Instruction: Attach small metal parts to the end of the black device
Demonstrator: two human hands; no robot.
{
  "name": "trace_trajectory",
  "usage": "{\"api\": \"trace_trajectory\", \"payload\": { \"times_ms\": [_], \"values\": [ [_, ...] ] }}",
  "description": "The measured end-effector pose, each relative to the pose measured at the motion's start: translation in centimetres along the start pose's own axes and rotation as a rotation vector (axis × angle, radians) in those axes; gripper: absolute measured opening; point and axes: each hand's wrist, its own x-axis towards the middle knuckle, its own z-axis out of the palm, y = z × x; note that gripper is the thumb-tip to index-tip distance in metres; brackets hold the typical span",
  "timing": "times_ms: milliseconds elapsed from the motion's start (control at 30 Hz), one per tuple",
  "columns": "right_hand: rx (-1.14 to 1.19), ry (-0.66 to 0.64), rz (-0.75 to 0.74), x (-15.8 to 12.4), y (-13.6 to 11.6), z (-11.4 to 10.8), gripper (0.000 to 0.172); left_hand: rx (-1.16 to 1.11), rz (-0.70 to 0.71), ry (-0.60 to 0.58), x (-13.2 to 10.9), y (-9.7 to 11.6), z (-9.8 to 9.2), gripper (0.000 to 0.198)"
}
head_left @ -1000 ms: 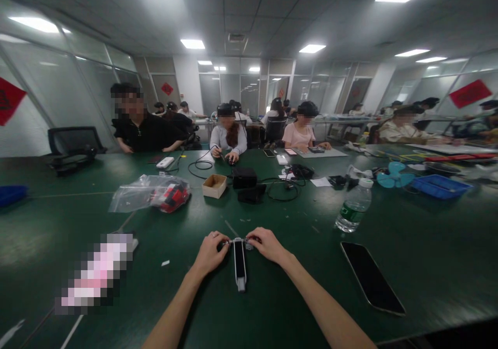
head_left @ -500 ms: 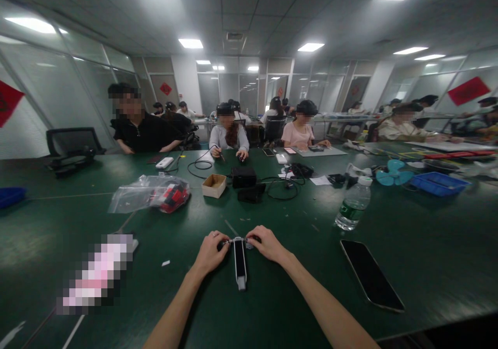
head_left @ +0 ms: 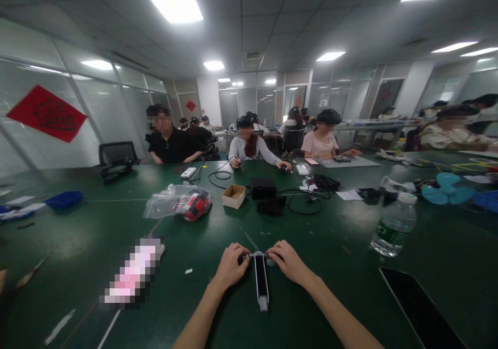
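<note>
On the green table in front of me lies a small, narrow white-framed model with a long black deck (head_left: 261,279), scooter-like in shape. A pale grey piece (head_left: 263,303) forms its near end. At the far end, thin parts stick out to both sides. My left hand (head_left: 232,267) is closed, thumb and fingers pinching the left side part, where something dark shows. My right hand (head_left: 288,262) pinches the right side part, next to a small clear or grey bit (head_left: 271,262). The fingertips partly hide what they grip. A thin clear strip (head_left: 251,241) lies just beyond.
A pink-screened phone (head_left: 134,271) lies left, a dark phone (head_left: 422,307) right. Beyond stand a water bottle (head_left: 395,227), a small cardboard box (head_left: 234,197), a black box (head_left: 263,188) and a plastic bag with red and black pieces (head_left: 192,204). Several people sit across.
My view has turned left, so everything appears farther right and lower. Both hands keep their hold on the model. Across the table, one person's hand has moved out to the right.
</note>
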Motion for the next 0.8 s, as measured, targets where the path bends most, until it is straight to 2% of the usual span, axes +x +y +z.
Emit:
{"api": "trace_trajectory", "payload": {
  "times_ms": [300, 433, 533, 700, 800],
  "values": [
    [0.059, 0.012, 0.062, 0.0, -1.0, -0.2, 0.024, -0.009, -0.003, -0.001, -0.1, -0.1, -0.1, 0.021],
    [0.034, 0.052, 0.082, 0.1, -0.6, -0.2, 0.022, 0.002, -0.008, -0.009, -0.2, 0.0, -0.2, 0.020],
    [0.010, 0.086, 0.087, 0.6, 0.1, -0.1, 0.027, 0.004, -0.013, -0.007, -0.2, 0.1, -0.2, 0.019],
    [-0.021, -0.004, 0.094, 1.5, 0.8, -0.2, 0.026, 0.004, -0.016, 0.002, -0.3, 0.1, -0.1, 0.018],
    [-0.016, -0.007, 0.120, 1.8, 0.8, -0.4, 0.025, 0.008, -0.015, 0.004, -0.2, 0.0, 0.0, 0.018]
  ]
}}
